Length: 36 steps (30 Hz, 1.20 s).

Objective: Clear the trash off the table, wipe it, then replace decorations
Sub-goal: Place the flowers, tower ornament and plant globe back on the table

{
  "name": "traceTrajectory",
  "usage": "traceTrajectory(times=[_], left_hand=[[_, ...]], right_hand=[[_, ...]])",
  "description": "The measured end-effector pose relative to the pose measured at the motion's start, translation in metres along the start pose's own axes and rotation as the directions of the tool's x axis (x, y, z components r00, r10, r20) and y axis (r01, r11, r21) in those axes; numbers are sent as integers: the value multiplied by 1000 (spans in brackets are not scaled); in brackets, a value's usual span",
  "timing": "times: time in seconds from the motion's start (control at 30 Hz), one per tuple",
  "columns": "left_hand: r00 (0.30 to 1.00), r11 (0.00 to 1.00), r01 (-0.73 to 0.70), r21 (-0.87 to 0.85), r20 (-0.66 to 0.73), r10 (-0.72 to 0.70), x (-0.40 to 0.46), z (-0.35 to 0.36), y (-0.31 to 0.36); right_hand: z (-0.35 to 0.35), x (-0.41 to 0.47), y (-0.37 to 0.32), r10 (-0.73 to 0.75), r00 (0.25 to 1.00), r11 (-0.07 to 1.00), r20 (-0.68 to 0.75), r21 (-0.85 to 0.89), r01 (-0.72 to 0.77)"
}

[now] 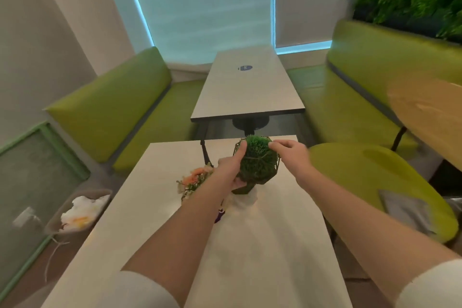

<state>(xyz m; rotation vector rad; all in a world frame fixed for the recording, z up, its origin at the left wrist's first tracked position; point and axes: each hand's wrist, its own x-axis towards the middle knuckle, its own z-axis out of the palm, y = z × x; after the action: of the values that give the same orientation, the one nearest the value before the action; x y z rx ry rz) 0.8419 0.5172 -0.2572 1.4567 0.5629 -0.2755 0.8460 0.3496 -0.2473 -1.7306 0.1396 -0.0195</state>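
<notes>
A green plant ball in a dark wire frame [258,162] is held over the far half of the white table [275,245]. My left hand [231,165] grips its left side and base, thumb up along the frame. My right hand [291,152] pinches the frame's upper right edge. Just left of my left wrist stands a small bunch of orange and white flowers [193,180]. A small purple object [220,215] peeks out beneath my left forearm, mostly hidden.
A grey bin [75,212] with crumpled white trash stands on the floor left of the table. A green chair [375,182] with a grey cloth [405,210] is at the right. Green benches flank a second table [247,87] ahead.
</notes>
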Motion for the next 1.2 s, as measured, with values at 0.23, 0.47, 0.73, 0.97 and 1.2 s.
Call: traceTrajectory(times=[0.23, 0.47, 0.73, 0.97, 1.2], left_hand=[[995, 992, -79, -97, -61, 73, -18, -104, 15], [970, 987, -101, -124, -234, 70, -30, -172, 23], [955, 989, -73, -128, -296, 32, -9, -213, 17], [965, 994, -67, -90, -261, 42, 46, -254, 21], [986, 997, -27, -71, -167, 15, 121, -287, 13]], right_hand=[[90, -16, -33, -25, 985, 1000, 173, -6, 27], [163, -3, -53, -62, 919, 992, 389, -74, 99], [218, 18, -46, -54, 859, 964, 509, -199, 178], [265, 42, -31, 25, 869, 957, 494, -264, 122], [299, 62, -1, 73, 990, 969, 120, -243, -42]])
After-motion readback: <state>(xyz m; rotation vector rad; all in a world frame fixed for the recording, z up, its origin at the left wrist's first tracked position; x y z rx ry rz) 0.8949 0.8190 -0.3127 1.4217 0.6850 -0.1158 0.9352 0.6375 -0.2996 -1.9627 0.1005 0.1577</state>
